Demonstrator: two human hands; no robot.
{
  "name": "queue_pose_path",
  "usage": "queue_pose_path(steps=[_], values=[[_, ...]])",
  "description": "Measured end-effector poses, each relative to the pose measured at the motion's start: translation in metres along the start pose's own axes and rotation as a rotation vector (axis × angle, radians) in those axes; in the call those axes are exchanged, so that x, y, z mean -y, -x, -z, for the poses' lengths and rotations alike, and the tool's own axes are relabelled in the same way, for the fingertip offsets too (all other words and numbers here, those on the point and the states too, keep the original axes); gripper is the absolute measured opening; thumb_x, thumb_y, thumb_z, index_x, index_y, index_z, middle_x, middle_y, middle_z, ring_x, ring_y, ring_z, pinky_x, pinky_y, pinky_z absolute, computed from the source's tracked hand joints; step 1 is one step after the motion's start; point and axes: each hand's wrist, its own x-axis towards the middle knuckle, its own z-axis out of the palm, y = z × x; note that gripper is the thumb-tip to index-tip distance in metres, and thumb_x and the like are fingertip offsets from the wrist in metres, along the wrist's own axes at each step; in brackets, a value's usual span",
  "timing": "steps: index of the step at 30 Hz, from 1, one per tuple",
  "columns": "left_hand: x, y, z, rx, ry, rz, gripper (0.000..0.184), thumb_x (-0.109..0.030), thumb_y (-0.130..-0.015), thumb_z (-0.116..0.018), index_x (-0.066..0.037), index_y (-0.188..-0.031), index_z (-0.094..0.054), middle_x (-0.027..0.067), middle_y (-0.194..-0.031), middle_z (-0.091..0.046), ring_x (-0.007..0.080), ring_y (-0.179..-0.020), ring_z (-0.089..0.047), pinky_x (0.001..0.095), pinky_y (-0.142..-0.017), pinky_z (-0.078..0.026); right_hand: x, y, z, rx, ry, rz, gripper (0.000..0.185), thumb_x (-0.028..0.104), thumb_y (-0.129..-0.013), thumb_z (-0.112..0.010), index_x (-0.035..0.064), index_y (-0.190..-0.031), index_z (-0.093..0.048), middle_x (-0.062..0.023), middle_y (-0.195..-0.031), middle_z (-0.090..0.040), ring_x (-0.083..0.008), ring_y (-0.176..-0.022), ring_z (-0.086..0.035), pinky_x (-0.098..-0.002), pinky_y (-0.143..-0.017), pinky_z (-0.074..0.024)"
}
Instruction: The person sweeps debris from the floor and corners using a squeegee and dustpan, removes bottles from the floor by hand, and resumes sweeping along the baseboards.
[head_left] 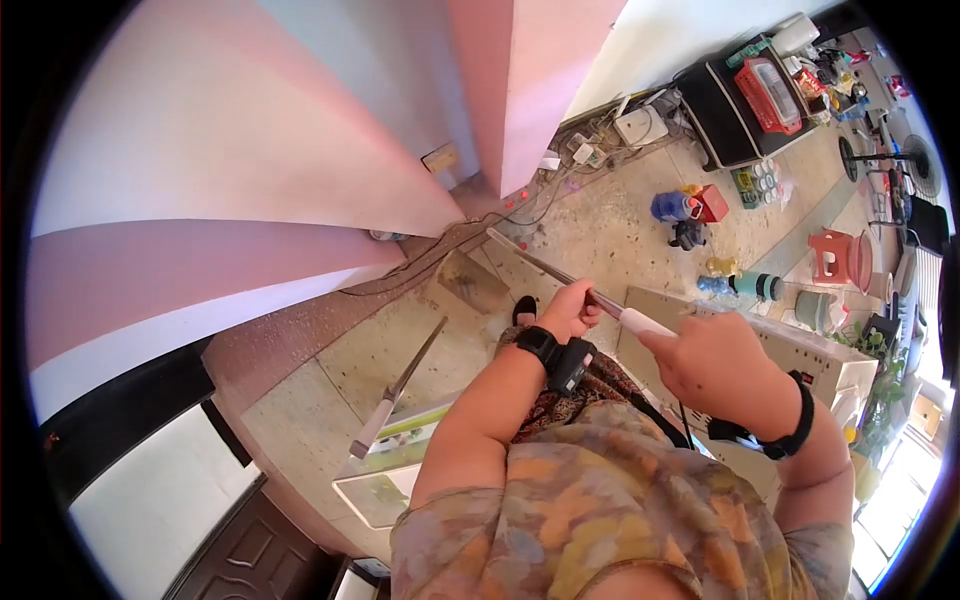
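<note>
The left hand (pixel 571 312) and right hand (pixel 715 362) grip a pole (pixel 541 264) whose far end is hard to make out.

The black cabinet (pixel 715 125) stands against the white wall (pixel 650 50). The floor (pixel 620 195), speckled and pale with visible joint lines, extends in front of the cabinet. A pink column (pixel 485 80) rises to one side of the cabinet; pink-and-white wall surfaces (pixel 230 130) continue beyond it. A red stool (pixel 827 243) (plain, backless) stands near the cabinet. Bright windows (pixel 900 510) lie well apart from the cabinet.
</note>
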Motion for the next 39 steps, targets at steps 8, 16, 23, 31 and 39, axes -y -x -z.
queue_pose_path(steps=[8,16,23,31,39], values=[[-0.023,0.003,0.025,-0.087,-0.034,-0.1,0.02,-0.014,-0.079,-0.044,-0.008,-0.061,-0.036,0.0038,-0.054,-0.035,0.0112,-0.041,-0.031,0.0249,-0.037,-0.022,0.004,-0.025,-0.028,-0.02,-0.045,0.05,0.01,0.015,-0.071,-0.05,0.0072,-0.076,-0.055,-0.0098,-0.051,-0.052,-0.0271,-0.046,-0.053,-0.0375,-0.041,-0.0395],[-0.01,-0.011,0.014,-0.13,-0.086,-0.102,0.021,-0.011,-0.08,-0.039,-0.007,-0.062,-0.03,0.0053,-0.054,-0.031,0.0118,-0.04,-0.027,0.0264,-0.037,-0.019,-0.003,-0.005,-0.044,-0.001,-0.019,0.01,0.017,0.015,-0.071,-0.051,0.0108,-0.087,-0.057,-0.01,-0.052,-0.052,-0.0275,-0.046,-0.053,-0.0386,-0.041,-0.0394],[0.018,-0.005,0.008,-0.052,-0.077,-0.059,0.02,-0.012,-0.079,-0.043,-0.005,-0.064,-0.032,0.0048,-0.056,-0.033,0.0117,-0.043,-0.031,0.0258,-0.037,-0.021,0.002,0.021,-0.03,-0.068,0.018,0.029,0.023,0.016,-0.072,-0.052,0.0128,-0.094,-0.058,-0.0077,-0.052,-0.05,-0.0238,-0.043,-0.051,-0.0367,-0.04,-0.0391],[-0.004,-0.013,0.035,-0.173,-0.083,-0.147,0.021,-0.012,-0.078,-0.044,-0.007,-0.06,-0.035,0.0055,-0.054,-0.034,0.0124,-0.042,-0.032,0.0256,-0.037,-0.021,-0.006,-0.012,-0.059,-0.102,-0.124,-0.002,0.02,0.015,-0.074,-0.05,0.011,-0.091,-0.059,-0.0112,-0.05,-0.051,-0.0284,-0.045,-0.052,-0.039,-0.041,-0.0395],[0.04,-0.063,0.015,-0.099,-0.137,-0.032,0.018,-0.009,-0.077,-0.041,-0.007,-0.063,-0.03,0.0053,-0.056,-0.031,0.0129,-0.041,-0.028,0.0268,-0.036,-0.019,-0.014,0.028,-0.077,-0.129,-0.141,-0.148,0.019,0.015,-0.074,-0.05,0.0138,-0.091,-0.06,-0.0111,-0.05,-0.051,-0.0294,-0.045,-0.051,-0.0399,-0.041,-0.0391]])
